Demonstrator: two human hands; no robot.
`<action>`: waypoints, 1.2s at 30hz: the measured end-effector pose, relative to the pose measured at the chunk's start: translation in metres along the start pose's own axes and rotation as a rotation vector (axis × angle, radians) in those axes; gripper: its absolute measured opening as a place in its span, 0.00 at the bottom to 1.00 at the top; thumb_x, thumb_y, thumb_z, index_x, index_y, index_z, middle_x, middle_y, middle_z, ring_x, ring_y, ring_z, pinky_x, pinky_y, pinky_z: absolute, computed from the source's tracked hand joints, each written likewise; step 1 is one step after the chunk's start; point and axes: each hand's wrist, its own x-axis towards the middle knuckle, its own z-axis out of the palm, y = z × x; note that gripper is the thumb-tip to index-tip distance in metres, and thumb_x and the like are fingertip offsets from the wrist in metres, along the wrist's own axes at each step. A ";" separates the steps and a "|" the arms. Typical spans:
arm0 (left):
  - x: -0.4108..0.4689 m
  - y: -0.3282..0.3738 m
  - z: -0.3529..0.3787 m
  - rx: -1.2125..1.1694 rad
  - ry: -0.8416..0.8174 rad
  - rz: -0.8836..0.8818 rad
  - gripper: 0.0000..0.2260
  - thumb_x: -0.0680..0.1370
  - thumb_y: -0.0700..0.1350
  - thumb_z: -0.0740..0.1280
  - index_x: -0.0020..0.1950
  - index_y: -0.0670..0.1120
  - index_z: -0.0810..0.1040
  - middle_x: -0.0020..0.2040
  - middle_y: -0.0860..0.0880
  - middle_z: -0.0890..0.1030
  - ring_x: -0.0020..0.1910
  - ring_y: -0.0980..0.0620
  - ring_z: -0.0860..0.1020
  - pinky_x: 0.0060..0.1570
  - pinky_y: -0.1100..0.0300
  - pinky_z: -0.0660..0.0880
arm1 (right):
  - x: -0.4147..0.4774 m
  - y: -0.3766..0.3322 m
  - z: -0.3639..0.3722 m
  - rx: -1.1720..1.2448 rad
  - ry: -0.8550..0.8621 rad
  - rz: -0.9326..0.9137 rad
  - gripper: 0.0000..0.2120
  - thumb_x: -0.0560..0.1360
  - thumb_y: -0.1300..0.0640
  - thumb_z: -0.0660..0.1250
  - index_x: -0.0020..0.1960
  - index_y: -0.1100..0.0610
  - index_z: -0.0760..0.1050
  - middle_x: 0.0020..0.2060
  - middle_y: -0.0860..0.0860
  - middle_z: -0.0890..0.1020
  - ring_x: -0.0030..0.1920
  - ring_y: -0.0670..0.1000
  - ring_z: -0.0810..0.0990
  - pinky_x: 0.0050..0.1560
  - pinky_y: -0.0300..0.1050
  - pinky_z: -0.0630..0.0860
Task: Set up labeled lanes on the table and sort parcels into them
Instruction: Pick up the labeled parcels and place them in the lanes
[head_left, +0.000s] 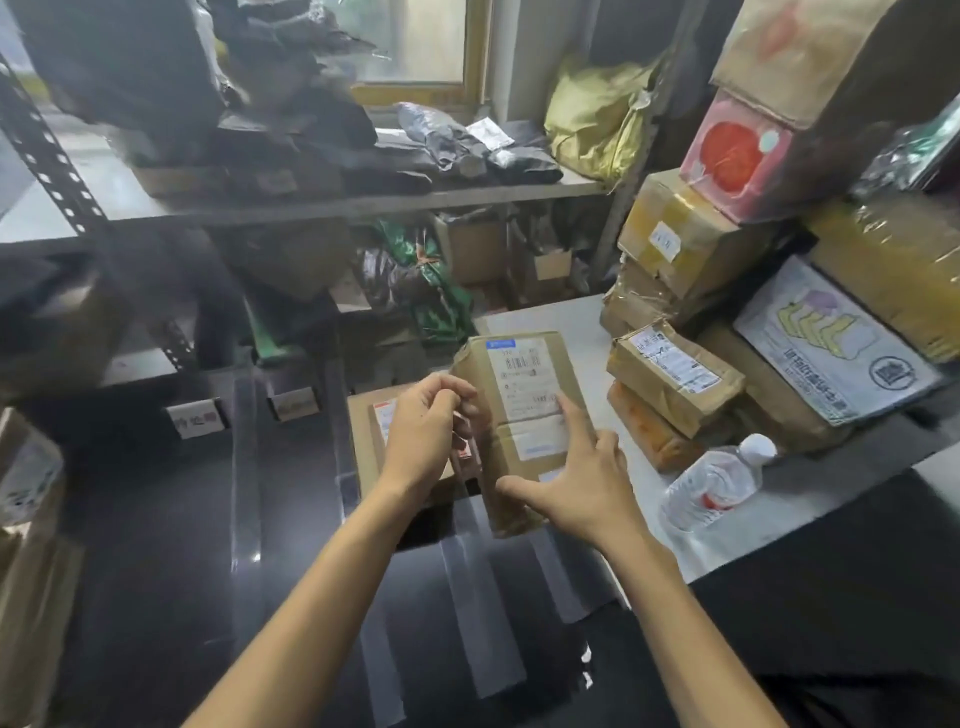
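The dark table (156, 519), striped with tape lanes, lies below and left of the parcel (519, 395). The unsorted pile (675, 379) stands to the parcel's right, and a flat box (363, 431) lies just behind it on the left.

The parcel is held above the table, label side up. The left hand (421, 431) curls its fingers round the left edge. The right hand (582, 483) is spread, with its forefinger on the shipping label.

Two lane cards (195, 418) stand well to the left. The step appears to be reading the address. The next move calls for matching it to a card and setting the parcel in that lane.
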 end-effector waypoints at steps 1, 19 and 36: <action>0.003 -0.011 0.003 0.020 0.005 -0.041 0.14 0.80 0.31 0.54 0.43 0.41 0.77 0.35 0.47 0.78 0.29 0.53 0.74 0.26 0.66 0.70 | 0.001 0.009 0.007 -0.016 -0.038 0.030 0.56 0.65 0.32 0.74 0.80 0.38 0.42 0.68 0.57 0.63 0.70 0.61 0.65 0.69 0.58 0.67; -0.003 -0.110 0.078 0.087 0.279 -0.327 0.13 0.79 0.33 0.57 0.44 0.43 0.80 0.39 0.46 0.79 0.35 0.53 0.73 0.34 0.61 0.70 | 0.011 0.094 0.081 -0.255 -0.199 0.071 0.52 0.68 0.27 0.66 0.81 0.45 0.44 0.70 0.59 0.60 0.69 0.59 0.63 0.69 0.55 0.64; 0.007 -0.117 0.042 0.073 0.192 -0.390 0.14 0.80 0.34 0.56 0.46 0.44 0.80 0.40 0.46 0.80 0.37 0.51 0.75 0.38 0.59 0.72 | 0.027 0.087 0.140 -0.375 -0.156 0.131 0.48 0.71 0.30 0.64 0.81 0.48 0.45 0.73 0.64 0.55 0.72 0.63 0.58 0.74 0.57 0.56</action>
